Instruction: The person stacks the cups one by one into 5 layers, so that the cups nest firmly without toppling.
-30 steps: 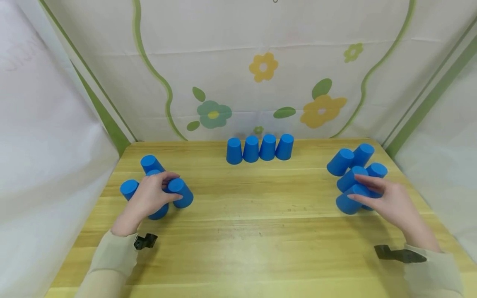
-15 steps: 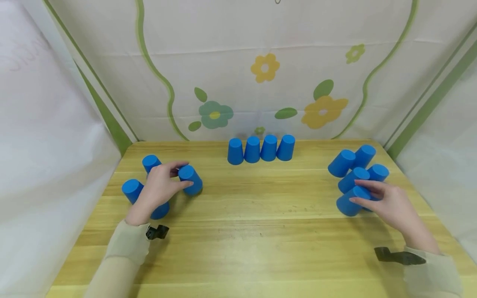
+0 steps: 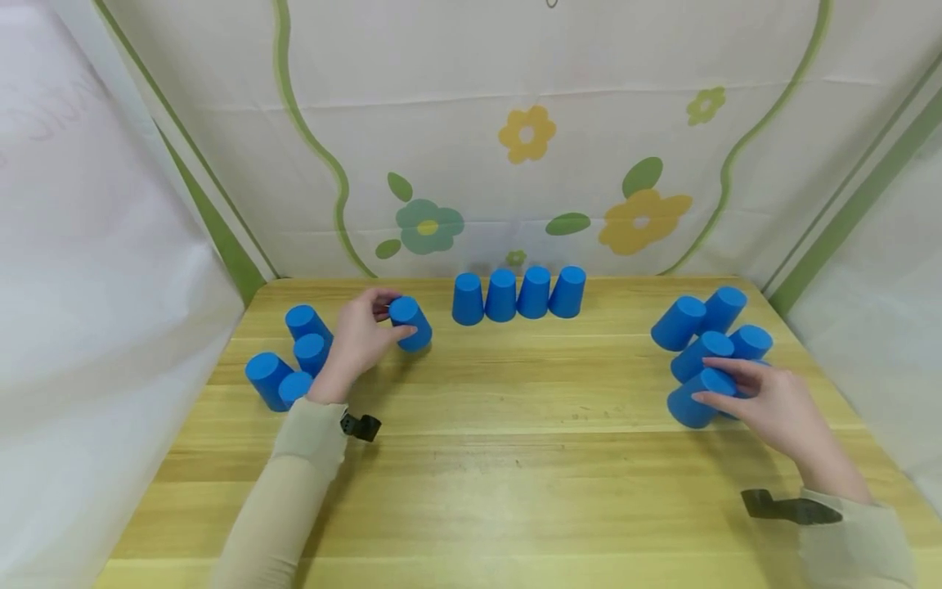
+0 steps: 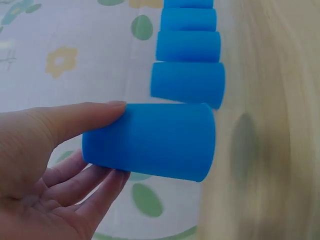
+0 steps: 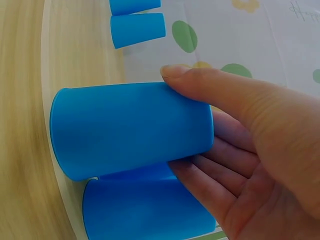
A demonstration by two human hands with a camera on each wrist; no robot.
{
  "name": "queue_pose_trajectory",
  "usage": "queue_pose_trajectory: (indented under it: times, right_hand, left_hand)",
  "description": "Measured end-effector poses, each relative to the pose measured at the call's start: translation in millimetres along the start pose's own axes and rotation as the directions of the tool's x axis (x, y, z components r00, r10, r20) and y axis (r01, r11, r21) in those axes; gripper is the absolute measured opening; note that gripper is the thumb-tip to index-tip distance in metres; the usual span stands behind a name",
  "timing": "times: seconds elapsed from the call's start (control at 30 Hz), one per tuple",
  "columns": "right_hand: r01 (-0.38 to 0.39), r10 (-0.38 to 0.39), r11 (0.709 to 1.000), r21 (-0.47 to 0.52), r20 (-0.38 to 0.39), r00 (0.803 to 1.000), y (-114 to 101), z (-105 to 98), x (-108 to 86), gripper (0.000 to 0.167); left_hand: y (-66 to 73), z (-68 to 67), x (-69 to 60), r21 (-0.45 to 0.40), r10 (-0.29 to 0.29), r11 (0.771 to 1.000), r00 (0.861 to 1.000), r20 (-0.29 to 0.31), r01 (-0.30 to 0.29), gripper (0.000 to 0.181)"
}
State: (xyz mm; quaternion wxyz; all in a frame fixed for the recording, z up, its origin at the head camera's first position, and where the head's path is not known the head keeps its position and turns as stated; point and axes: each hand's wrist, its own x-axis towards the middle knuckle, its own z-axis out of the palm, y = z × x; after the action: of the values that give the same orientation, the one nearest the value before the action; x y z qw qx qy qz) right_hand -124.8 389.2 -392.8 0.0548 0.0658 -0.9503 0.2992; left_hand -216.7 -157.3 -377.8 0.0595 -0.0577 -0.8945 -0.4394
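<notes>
My left hand [image 3: 361, 335] pinches a blue cup [image 3: 412, 325] near its narrow top, mouth down, thumb on one side and fingers on the other. In the left wrist view this blue cup [image 4: 155, 142] appears lifted a little, its shadow apart from it. A row of several upturned blue cups [image 3: 501, 296] stands at the table's back, just right of it. On the right, my right hand [image 3: 780, 409] holds the nearest blue cup [image 3: 690, 402] of a cluster by thumb and fingers. Another blue cup [image 5: 145, 210] sits close beside it in the right wrist view.
Several upturned blue cups [image 3: 266, 379] stand grouped at the left, behind the left forearm. The right cluster has further blue cups [image 3: 679, 323], one mostly hidden by the right hand. A patterned white curtain [image 3: 456, 123] hangs behind the wooden table [image 3: 500, 507].
My left hand has carried its cup from the left group away toward the back and right, near the row's left end. The right hand stays almost still on its cup.
</notes>
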Motion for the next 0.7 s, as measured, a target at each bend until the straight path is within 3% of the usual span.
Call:
queue_pose_trajectory:
  times: [0.33, 0.7]
  right_hand:
    - [0.01, -0.01, 1.0, 0.013, -0.016, 1.0, 1.5, 2.1, -0.8, 0.056]
    - [0.004, -0.003, 1.0, 0.029, -0.027, 1.0, 1.8, 3.0, -0.9, 0.055]
  left_hand:
    - [-7.8, 37.0, 29.5, -0.074, -0.028, 0.997, 0.999, -0.03, 0.026, 0.053]
    - [-13.3, 56.5, 53.8, -0.123, 0.004, 0.992, 0.997, -0.076, -0.013, 0.051]
